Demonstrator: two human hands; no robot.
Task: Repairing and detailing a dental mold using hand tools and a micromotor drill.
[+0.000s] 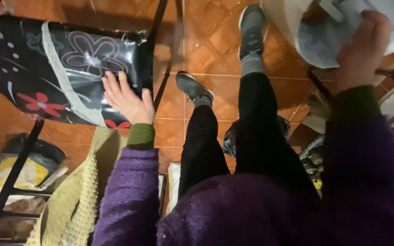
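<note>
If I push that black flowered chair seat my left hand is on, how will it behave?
The seat is probably slick: its black cover looks glossy. It may feel padded and give a little under the left hand, which rests open at its edge. On thin dark legs over smooth tile, it would likely slide or tip.

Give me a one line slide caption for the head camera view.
Left hand flat on a black flowered chair seat; right hand on pale cloth, above a tiled floor.

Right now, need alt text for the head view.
Seen from above, a seated person's left hand lies flat, fingers spread, on a black flowered chair seat. The right hand grips pale grey cloth. Black-trousered legs stretch over a reddish tile floor.
</note>
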